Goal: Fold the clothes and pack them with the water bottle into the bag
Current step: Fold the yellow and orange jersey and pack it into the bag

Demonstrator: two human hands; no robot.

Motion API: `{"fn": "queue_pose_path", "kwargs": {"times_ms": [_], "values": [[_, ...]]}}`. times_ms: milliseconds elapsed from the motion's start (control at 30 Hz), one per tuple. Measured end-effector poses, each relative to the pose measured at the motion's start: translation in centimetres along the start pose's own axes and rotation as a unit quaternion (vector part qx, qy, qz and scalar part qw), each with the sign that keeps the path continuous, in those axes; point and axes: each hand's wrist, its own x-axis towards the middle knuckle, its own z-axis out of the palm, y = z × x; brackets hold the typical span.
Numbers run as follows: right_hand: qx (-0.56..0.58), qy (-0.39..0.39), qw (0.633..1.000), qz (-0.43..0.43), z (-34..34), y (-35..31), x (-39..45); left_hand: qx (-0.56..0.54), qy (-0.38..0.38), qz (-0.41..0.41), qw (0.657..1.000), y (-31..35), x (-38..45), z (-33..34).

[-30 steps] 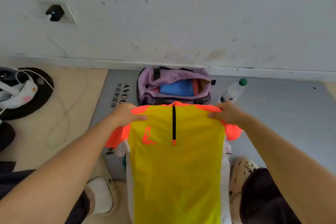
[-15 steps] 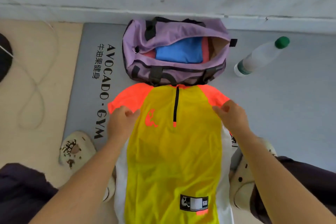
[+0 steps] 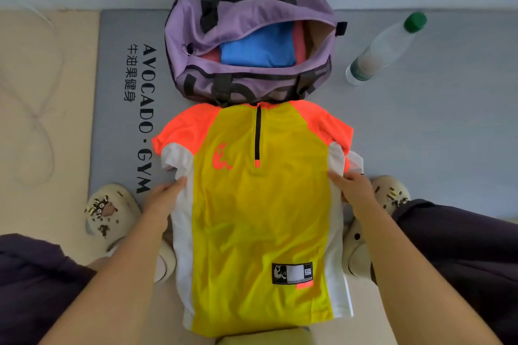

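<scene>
Shirt (image 3: 260, 204), yellow with orange sleeves and white side panels, lies face up on the grey mat (image 3: 117, 109), collar touching the open purple bag (image 3: 246, 81); the left hand (image 3: 164, 199) rests at its left side panel and the right hand (image 3: 354, 187) at the right, well apart, whether pinching or only pressing cannot be told; the fabric looks thin, light, limp and probably slippery, so side seams and hem seem the best holds; the bottle (image 3: 384, 50) lies right of the bag.
</scene>
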Motion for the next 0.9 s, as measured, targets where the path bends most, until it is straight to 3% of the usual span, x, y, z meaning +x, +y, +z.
{"fn": "queue_pose_path", "kwargs": {"times_ms": [67, 200, 367, 467, 533, 633, 700, 800, 900], "values": [[0.049, -0.038, 0.998, 0.022, -0.4, 0.0, 0.0, 0.034, -0.008, 0.017, 0.999, 0.3, -0.4, -0.2], [0.11, -0.072, 0.991, 0.014, -0.9, -0.7, -0.1, 0.0, -0.018, 0.079, 0.997, 1.9, -0.6, -0.4], [0.196, -0.108, 0.974, 0.032, -0.6, -1.6, -0.3, -0.072, 0.086, 0.133, 0.985, 3.3, -0.2, -1.1], [0.204, -0.087, 0.973, 0.07, 0.0, -1.9, -0.1, -0.08, 0.08, 0.079, 0.99, 4.0, 0.5, -1.2], [0.183, -0.064, 0.979, 0.07, 0.2, -2.0, 0.1, -0.09, 0.024, 0.01, 0.996, 3.9, 1.2, -1.0], [0.11, -0.011, 0.992, 0.059, -0.1, -2.5, 0.5, -0.033, -0.079, -0.005, 0.996, 3.4, 1.2, -1.1], [0.102, 0.001, 0.994, 0.027, -0.9, -3.0, 0.6, -0.019, -0.042, 0.005, 0.999, 3.4, 1.3, -1.3], [0.155, 0.023, 0.987, -0.042, -2.4, -3.4, 0.6, -0.137, 0.063, 0.031, 0.988, 4.2, 1.3, -2.3], [0.258, -0.009, 0.963, -0.08, -3.0, -3.5, 1.0, -0.264, 0.023, 0.071, 0.962, 4.3, 1.2, -2.9]]}}
